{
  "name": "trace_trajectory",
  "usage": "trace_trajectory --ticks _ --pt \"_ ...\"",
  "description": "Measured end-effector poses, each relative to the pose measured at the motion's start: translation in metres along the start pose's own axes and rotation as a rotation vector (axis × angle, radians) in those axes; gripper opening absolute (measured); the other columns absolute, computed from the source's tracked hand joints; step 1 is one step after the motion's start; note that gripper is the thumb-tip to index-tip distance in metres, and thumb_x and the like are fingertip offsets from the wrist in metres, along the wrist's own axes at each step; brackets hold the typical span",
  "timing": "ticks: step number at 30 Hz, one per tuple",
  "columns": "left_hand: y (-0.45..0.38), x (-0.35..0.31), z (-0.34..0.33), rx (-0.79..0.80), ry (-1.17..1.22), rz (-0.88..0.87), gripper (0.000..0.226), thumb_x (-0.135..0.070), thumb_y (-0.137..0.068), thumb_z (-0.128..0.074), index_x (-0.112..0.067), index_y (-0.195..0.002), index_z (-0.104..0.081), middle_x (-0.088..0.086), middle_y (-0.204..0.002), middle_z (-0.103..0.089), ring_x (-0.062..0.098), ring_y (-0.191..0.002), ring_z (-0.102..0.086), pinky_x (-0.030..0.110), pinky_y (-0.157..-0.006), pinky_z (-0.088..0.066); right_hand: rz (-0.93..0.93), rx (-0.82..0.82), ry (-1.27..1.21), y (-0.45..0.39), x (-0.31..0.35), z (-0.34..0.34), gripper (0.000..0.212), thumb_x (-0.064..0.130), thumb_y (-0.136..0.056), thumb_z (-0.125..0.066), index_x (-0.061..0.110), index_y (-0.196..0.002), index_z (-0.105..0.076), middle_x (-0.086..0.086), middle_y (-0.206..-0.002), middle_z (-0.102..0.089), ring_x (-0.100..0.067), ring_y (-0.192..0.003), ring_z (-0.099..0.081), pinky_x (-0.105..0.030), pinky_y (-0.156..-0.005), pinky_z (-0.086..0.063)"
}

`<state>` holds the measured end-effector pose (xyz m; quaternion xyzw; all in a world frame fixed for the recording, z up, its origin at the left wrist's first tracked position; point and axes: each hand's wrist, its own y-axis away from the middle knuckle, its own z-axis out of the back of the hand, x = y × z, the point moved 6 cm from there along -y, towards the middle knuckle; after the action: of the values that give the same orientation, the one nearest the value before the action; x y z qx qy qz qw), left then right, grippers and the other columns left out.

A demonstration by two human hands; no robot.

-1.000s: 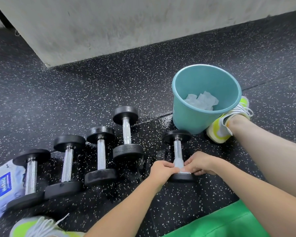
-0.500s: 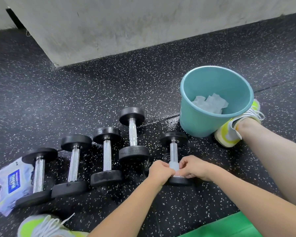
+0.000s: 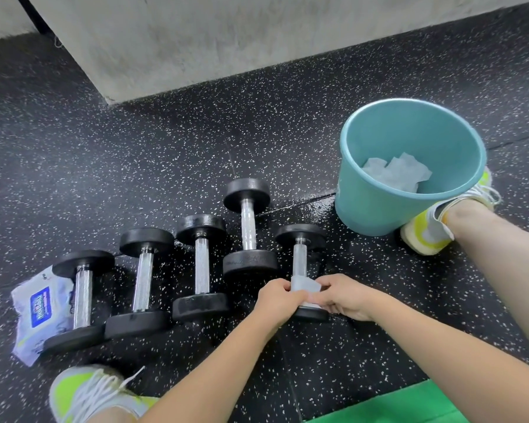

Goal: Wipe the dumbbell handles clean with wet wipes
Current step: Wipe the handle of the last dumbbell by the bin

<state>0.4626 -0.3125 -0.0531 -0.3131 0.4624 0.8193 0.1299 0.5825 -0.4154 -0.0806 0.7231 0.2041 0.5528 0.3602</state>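
Both my hands, left hand [image 3: 278,300] and right hand [image 3: 342,296], fingers pinching wet wipe [image 3: 305,284] round dumbbell handle [image 3: 300,260]. Risk: dumbbell rolls on floor (round heads), wipe slips, bunches.

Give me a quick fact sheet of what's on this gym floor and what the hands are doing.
Floor: black speckled rubber floor
Weights: five black dumbbells with chrome handles in a row
In work: rightmost dumbbell
Cloth: white wet wipe wrapped round its handle
Left hand: grips the wipe
Right hand: pinches the wipe
Bin: teal plastic bucket, crumpled used wipes inside
Supply: wipe packet, far left
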Motion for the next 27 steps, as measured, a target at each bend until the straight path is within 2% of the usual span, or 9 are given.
trace_trajectory --ticks 2,5,8,13,16,18,21,23,27 --pt "-0.001 0.001 0.0 0.025 0.01 0.007 0.025 -0.039 -0.077 -0.075 -0.019 -0.07 -0.062 -0.007 -0.071 -0.056 0.01 -0.062 -0.045 0.025 -0.057 -0.035 -0.011 -0.024 -0.044 -0.003 -0.002 0.0 0.033 0.021 -0.077 -0.088 0.002 -0.092 -0.066 -0.005 -0.067 -0.047 -0.011 -0.054 -0.037 -0.02 -0.048 -0.029" --pt "-0.004 0.003 0.001 0.074 0.081 0.01 0.051 -0.051 -0.054 -0.091 -0.015 -0.058 -0.057 -0.004 -0.062 -0.05 0.012 -0.059 -0.042 0.027 -0.058 -0.032 -0.049 0.01 -0.103 -0.007 -0.007 -0.006 0.052 0.012 -0.072 -0.089 -0.014 -0.109 -0.062 -0.008 -0.074 -0.051 -0.008 -0.055 -0.044 -0.017 -0.047 -0.034" --pt "-0.004 0.006 0.004 0.13 0.18 0.032 0.039 -0.037 -0.052 -0.096 -0.01 -0.074 -0.079 0.004 -0.079 -0.075 0.014 -0.072 -0.063 0.029 -0.068 -0.051 -0.044 0.037 -0.136 -0.006 -0.005 -0.007 0.051 0.014 -0.065 -0.095 -0.006 -0.104 -0.068 -0.007 -0.076 -0.066 -0.007 -0.058 -0.056 -0.017 -0.052 -0.041" --pt "0.001 0.012 0.0 0.232 0.372 0.063 0.038 -0.025 -0.063 -0.094 -0.012 -0.097 -0.082 0.009 -0.095 -0.079 0.021 -0.089 -0.073 0.029 -0.077 -0.058 -0.011 0.018 -0.091 -0.005 -0.001 0.001 0.047 0.021 -0.063 -0.096 0.007 -0.104 -0.079 -0.021 -0.098 -0.073 -0.024 -0.083 -0.059 -0.026 -0.073 -0.043" --pt "0.004 0.013 -0.01 0.314 0.465 0.063 0.044 -0.027 -0.067 -0.092 -0.012 -0.106 -0.08 0.014 -0.105 -0.077 0.027 -0.101 -0.072 0.039 -0.094 -0.056 -0.037 0.007 0.009 0.003 0.007 0.01 0.064 0.029 -0.058 -0.099 0.001 -0.109 -0.073 -0.018 -0.093 -0.065 -0.024 -0.084 -0.049 -0.023 -0.062 -0.037" --pt "0.007 0.014 -0.015 0.348 0.445 0.036 0.045 -0.028 -0.067 -0.092 -0.012 -0.107 -0.08 0.013 -0.107 -0.077 0.025 -0.1 -0.071 0.04 -0.099 -0.052 -0.079 0.036 0.026 0.011 0.007 0.013 0.049 0.016 -0.07 -0.092 0.0 -0.111 -0.071 -0.009 -0.079 -0.066 -0.018 -0.068 -0.057 -0.019 -0.058 -0.044" --pt "0.012 0.017 -0.028 0.381 0.37 -0.016 0.038 -0.022 -0.073 -0.087 -0.013 -0.109 -0.079 0.008 -0.106 -0.078 0.023 -0.104 -0.072 0.035 -0.101 -0.051 -0.102 0.038 0.072 0.017 -0.006 0.018 0.039 0.002 -0.077 -0.085 0.001 -0.112 -0.069 -0.011 -0.097 -0.077 -0.019 -0.088 -0.075 -0.032 -0.086 -0.06" --pt "0.015 0.017 -0.036 0.387 0.347 -0.033 0.034 -0.021 -0.074 -0.085 -0.013 -0.107 -0.079 0.006 -0.103 -0.078 0.026 -0.104 -0.072 0.034 -0.098 -0.054 -0.087 0.015 0.076 0.018 -0.015 0.021 0.034 0.0 -0.075 -0.085 0.001 -0.105 -0.069 -0.012 -0.097 -0.076 -0.023 -0.091 -0.075 -0.033 -0.085 -0.06" --pt "0.01 0.017 -0.047 0.294 0.231 0.0 0.037 -0.032 -0.069 -0.089 -0.003 -0.087 -0.077 0.0 -0.076 -0.066 0.013 -0.071 -0.056 0.028 -0.066 -0.04 -0.069 0.013 0.129 0.019 -0.018 0.03 0.028 -0.002 -0.074 -0.085 0.003 -0.097 -0.07 -0.009 -0.088 -0.073 -0.017 -0.084 -0.072 -0.027 -0.076 -0.058"
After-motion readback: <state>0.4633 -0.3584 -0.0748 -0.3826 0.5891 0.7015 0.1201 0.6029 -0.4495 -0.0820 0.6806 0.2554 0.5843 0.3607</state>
